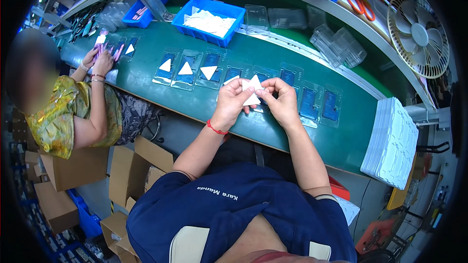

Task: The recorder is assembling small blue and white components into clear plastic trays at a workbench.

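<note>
Both my hands meet over the green workbench, their fingers closed on small white triangular pieces (253, 90). My left hand (230, 101) pinches them from the left, and my right hand (282, 102) grips from the right. How many pieces there are I cannot tell. Beneath and beside my hands runs a row of clear plastic trays with dark blue inserts. On the left part of the row, a tray (165, 69) and its neighbours each carry a white triangle (185, 68). Blue inserts (309, 103) on the right show no triangle. My fingers partly hide the middle trays.
A blue bin (209, 22) of white pieces stands at the bench's back. Clear plastic boxes (336, 44) lie right of it. Stacked white trays (390, 141) sit at the right end, below a fan (418, 35). Another person (73, 112) works at left, handling pink pieces; cardboard boxes (124, 173) stand below.
</note>
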Tool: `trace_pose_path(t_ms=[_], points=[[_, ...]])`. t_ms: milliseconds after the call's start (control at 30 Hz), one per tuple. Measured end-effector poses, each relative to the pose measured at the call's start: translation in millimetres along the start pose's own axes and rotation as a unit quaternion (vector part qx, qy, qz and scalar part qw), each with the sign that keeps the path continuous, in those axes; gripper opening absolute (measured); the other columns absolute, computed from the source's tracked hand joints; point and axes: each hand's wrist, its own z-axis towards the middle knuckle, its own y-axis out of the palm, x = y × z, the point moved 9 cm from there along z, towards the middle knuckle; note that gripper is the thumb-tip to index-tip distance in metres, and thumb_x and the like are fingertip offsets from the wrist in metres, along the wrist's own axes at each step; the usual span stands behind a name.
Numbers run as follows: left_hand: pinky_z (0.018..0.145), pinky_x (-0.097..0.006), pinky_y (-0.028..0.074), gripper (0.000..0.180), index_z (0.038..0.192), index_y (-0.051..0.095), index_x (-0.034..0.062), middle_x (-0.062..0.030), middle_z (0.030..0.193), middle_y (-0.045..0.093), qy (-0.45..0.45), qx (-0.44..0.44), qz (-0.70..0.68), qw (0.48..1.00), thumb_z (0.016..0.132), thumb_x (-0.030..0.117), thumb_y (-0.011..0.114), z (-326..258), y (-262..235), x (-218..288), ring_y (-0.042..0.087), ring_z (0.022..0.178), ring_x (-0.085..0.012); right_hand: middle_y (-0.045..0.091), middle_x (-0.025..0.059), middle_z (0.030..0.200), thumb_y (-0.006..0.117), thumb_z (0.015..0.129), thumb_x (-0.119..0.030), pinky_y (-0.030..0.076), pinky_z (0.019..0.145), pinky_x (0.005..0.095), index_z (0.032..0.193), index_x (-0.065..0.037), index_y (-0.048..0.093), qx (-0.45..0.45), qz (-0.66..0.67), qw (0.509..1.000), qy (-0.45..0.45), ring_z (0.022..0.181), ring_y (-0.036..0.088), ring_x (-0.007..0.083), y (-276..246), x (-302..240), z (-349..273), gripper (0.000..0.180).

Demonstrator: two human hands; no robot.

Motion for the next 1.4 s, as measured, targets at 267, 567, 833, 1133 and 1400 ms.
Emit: trace_pose_path(t_ms=[267,567,833,1133,1400], points=[[0.040,-0.019,0.043,0.013,0.100,0.055,-0.0007,-0.0086,0.081,0.067,0.008,-0.002,0.026,1.000,0.091,0.009,0.058,4,12,-2,0.062,0.056,-0.0102,0.064,0.0092,0.072,0.071,0.074,-0.009,0.048,0.065,0.0331,0.089,-0.004,0.068,0.146,-0.338,0.923,-0.112,0.066,0.061,0.0222,-69,-17,-2,0.016],[0.043,-0.018,0.044,0.017,0.106,0.057,0.0002,-0.0059,0.079,0.066,-0.049,-0.126,0.084,0.987,0.092,0.010,0.057,-5,54,-26,0.061,0.058,-0.0082,0.066,0.0053,0.084,0.067,0.084,-0.009,0.044,0.072,0.0256,0.087,0.000,0.070,-0.009,0.061,0.998,0.012,0.079,0.057,0.0102,-43,0,-15,0.010],[0.042,-0.017,0.043,0.043,0.130,0.041,0.0028,-0.0072,0.084,0.066,-0.055,-0.117,0.105,0.986,0.090,0.004,0.056,-3,60,-21,0.060,0.057,-0.0081,0.065,0.0014,0.087,0.074,0.073,-0.021,0.032,0.084,0.0397,0.082,-0.009,0.070,0.137,-0.512,0.826,-0.191,0.090,0.053,0.0202,-93,-25,-52,0.016],[0.045,-0.016,0.045,0.067,0.145,0.022,0.0076,-0.0039,0.084,0.063,-0.052,-0.214,0.134,0.966,0.089,0.000,0.058,-19,101,-28,0.057,0.058,-0.0029,0.064,0.0048,0.072,0.072,0.075,-0.012,0.042,0.068,0.0315,0.078,-0.005,0.070,0.004,-0.036,0.999,-0.025,0.071,0.055,0.0164,-67,-9,-37,0.008],[0.048,-0.018,0.049,0.061,0.142,0.029,0.0104,-0.0057,0.093,0.064,-0.078,-0.215,0.168,0.959,0.088,0.000,0.055,-22,96,-38,0.058,0.064,-0.0039,0.065,0.0020,0.084,0.063,0.087,-0.007,0.046,0.073,0.0215,0.090,-0.002,0.066,0.202,0.151,0.965,0.069,0.077,0.058,0.0071,-130,27,-49,0.006]])
